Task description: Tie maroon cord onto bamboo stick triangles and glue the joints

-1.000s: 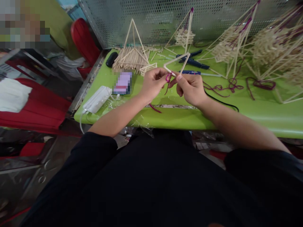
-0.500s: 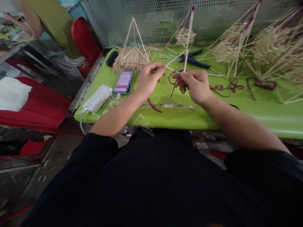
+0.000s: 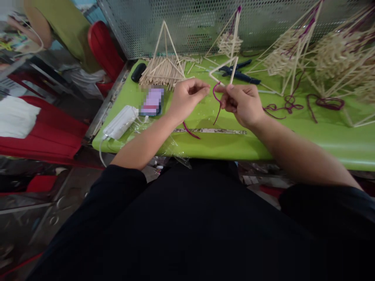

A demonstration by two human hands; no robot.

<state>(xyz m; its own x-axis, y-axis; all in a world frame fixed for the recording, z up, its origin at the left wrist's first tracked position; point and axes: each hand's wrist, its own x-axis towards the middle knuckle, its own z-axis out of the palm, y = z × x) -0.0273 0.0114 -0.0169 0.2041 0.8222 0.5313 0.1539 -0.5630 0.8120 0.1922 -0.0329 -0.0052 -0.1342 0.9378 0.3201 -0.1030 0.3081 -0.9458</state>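
Note:
A small triangular frame of pale wooden sticks [image 3: 234, 70] stands up from my right hand [image 3: 244, 103], its lower corner pinched between thumb and forefinger. A purple string [image 3: 216, 95] is looped on the frame's lower stick, and its loose end hangs beside my right fingertips. To the left, my left hand [image 3: 187, 97] is apart from the frame. Its thumb and forefinger point toward the string with a narrow gap between their tips, and nothing shows in them. Behind the frame lie dark blue pliers [image 3: 243, 74] on the green tabletop [image 3: 205, 146].
A heap of cut sticks [image 3: 161, 74] with a stick pyramid [image 3: 165, 39] lies at the back left. Nearby are a phone [image 3: 152, 101] and a white power bank [image 3: 120, 121]. Larger stick models [image 3: 281, 58] and purple string [image 3: 328, 103] occupy the right. A perforated metal panel [image 3: 190, 23] rises behind.
My left hand has let go of the stick frame. The frame has turned in my right hand, its top dropping lower and its left corner swinging up. The string hangs a little further right.

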